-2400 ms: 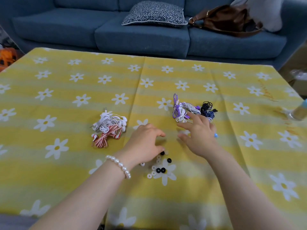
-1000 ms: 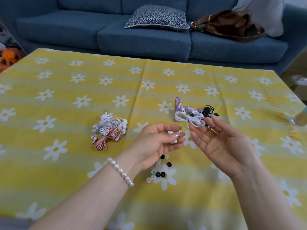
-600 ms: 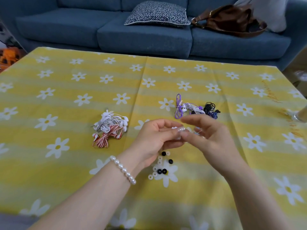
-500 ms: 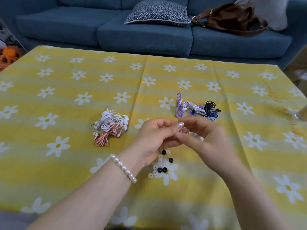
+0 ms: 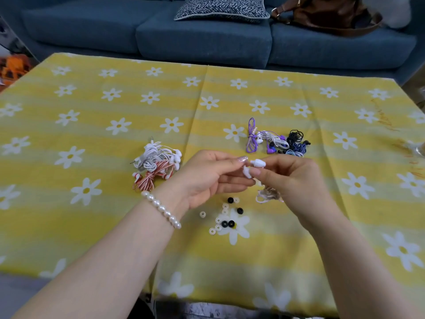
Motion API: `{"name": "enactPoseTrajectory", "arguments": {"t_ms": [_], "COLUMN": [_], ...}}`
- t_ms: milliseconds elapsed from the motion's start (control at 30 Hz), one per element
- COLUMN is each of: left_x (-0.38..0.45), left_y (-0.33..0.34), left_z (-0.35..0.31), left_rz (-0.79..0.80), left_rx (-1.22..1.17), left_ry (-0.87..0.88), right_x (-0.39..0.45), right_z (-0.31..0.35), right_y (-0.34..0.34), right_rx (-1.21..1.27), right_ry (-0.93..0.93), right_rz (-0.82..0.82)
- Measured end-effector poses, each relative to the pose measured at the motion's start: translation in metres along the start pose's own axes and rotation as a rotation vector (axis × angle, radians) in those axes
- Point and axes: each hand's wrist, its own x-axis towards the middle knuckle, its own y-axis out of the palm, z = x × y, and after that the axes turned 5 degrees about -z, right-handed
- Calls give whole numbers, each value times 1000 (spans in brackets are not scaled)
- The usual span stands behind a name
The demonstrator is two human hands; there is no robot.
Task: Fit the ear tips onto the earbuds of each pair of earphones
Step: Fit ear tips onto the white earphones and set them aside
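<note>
Over yellow tablecloth (image 5: 299, 238), right hand (image 5: 296, 180) pinches white earbud (image 5: 258, 163).

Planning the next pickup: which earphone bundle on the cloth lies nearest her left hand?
The white-and-red bundle, just beyond the left hand. The purple, white and black bundle lies farther off, beyond the right hand.

Table (image 5: 299, 261) under yellow daisy-print cloth (image 5: 115, 215), crease running toward 12 o'clock. Beyond it at 12, a blue fabric sofa (image 5: 202, 40). On the sofa: patterned cushion (image 5: 220, 6) at 12, brown leather bag (image 5: 326, 16) at 1. Orange object (image 5: 13, 67) at 10, unclear. Light soft, even.
</note>
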Motion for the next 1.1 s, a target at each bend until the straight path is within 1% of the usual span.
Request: {"name": "enactPoseTrajectory", "arguments": {"t_ms": [33, 67, 100, 133, 167, 200, 233, 300, 333, 400, 533, 700, 800, 867, 900, 933, 1033, 1100], "left_x": [1, 3, 5, 8, 9, 9, 7, 4, 2, 4, 9, 15, 15, 13, 12, 10, 2, -2], "left_y": [-2, -6, -12, -21, -29, -36, -39, -40, -38, -35, -34, -37, -38, -38, -37, -35, -24, -15], "left_z": [0, 0, 1, 2, 3, 4, 6, 12, 16, 22, 35, 39, 36, 31, 27, 22, 8, 3], "left_rz": [-31, -85, -164, -243, -287, -280, -235, -130, -102, -68, -13, -82, -67, -63, -72, -83, -67, -38], "left_rx": [46, 146, 321, 551, 785, 977, 1113, 1284, 1353, 1447, 1506, 1449, 1432, 1357, 1267, 1123, 449, 73], "left_ry": [10, 39, 92, 156, 198, 190, 138, 25, 1, 4, 8, 13, 9, 23, 41, 70, 120, 107], "right_x": [0, 0, 0, 0, 0, 0, 0, 2, 2, 3, 4, 4, 4, 5, 5, 5, 5, 5], "right_z": [1, 2, 3, 3, 4, 5, 5, 5, 5, 5, 4, 3, 3, 2, 2, 1, -1, -3], "right_y": [0, -1, -3, -6, -8, -9, -11, -11, -11, -11, -10, -10, -10, -10, -10, -11, -10, -9], "right_rx": [9, 11, 8, 4, -4, -13, -22, -33, -42, -59, -60, -53, -58, -50, -41, -29, 9, 43], "right_ry": [26, 53, 74, 90, 101, 111, 120, 131, 136, 140, 146, 156, 148, 147, 150, 151, 147, 156], "right_rz": [-8, -22, -34, -41, -39, -34, -31, -48, -62, -83, -109, -112, -100, -85, -71, -53, 26, 76]}}
